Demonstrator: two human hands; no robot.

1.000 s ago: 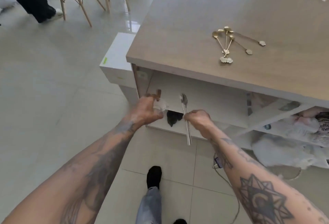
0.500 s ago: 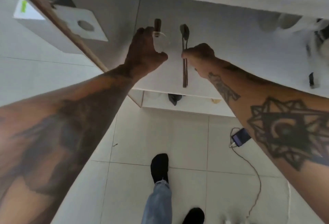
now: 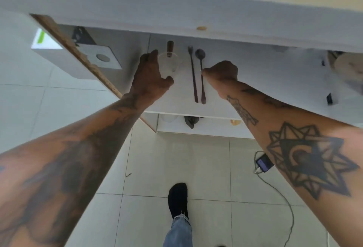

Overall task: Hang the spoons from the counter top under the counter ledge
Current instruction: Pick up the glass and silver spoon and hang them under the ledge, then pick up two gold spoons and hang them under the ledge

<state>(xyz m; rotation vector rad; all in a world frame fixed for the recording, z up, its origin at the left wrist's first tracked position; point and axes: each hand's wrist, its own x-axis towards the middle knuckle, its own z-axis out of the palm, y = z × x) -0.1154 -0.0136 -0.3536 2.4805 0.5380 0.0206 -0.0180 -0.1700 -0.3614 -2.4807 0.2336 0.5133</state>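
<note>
Two hands reach up under the white underside of the table [image 3: 255, 30], seen from below. One spoon [image 3: 201, 64] is in view, dark, its bowl at the top and its handle running down toward the camera. Just beside it on the left hangs one fork [image 3: 192, 73], tines up, nearly parallel to the spoon and about the same length; their lower ends almost touch. The right hand [image 3: 221, 71] is closed in a fist, its fingertips pinched on the spoon's handle a little below the bowl, so the spoon lies at the left edge of that hand and stretches both above and below it. The left hand [image 3: 152, 77] is curled around one clear cup [image 3: 169, 65], thumb below and fingers on the cup's left side. One small brown peg [image 3: 169, 48] shows at the cup's upper rim. The cup is well to the left of the fork and spoon, apart from them. Both forearms carry tattoos. Below, on the tiled floor [image 3: 176, 158], stands one foot in a black sock [image 3: 178, 200] with a jeans hem, and one phone [image 3: 264, 162] with a cable lies to the right.
</note>
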